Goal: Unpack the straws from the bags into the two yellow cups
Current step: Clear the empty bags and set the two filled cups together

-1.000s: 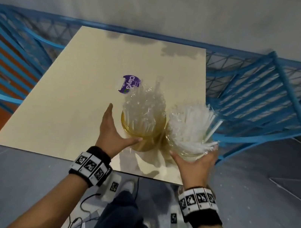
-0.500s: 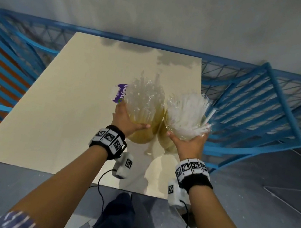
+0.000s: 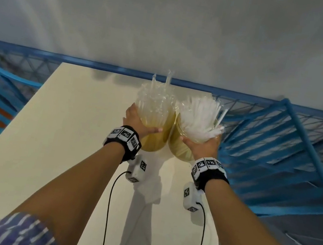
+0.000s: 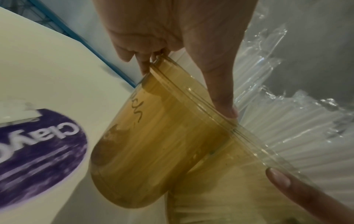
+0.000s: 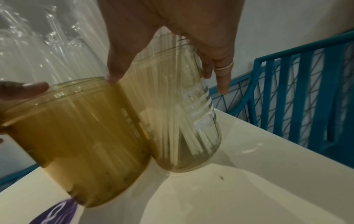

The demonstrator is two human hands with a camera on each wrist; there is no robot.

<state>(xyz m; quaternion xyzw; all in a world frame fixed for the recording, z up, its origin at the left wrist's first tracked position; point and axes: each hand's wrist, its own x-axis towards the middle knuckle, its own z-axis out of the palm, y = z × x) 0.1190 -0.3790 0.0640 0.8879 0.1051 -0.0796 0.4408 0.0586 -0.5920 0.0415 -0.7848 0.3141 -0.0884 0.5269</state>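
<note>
Two see-through, glossy yellow plastic cups [image 3: 156, 131] are being seen above a smooth, matt cream table [image 3: 65, 127]; clear shiny film is wrapping the straws [image 3: 156, 98].

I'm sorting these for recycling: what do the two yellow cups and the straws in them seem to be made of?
Yellow cups: probably clear amber-tinted plastic, glossy; the straws show through the walls, and moulded ridges ring the rims. Glass can't be ruled out.
Straws: the right cup's look like matte, opaque white plastic or paper; the left cup's look like clear plastic with glinting, crinkled wrap around them.
</note>
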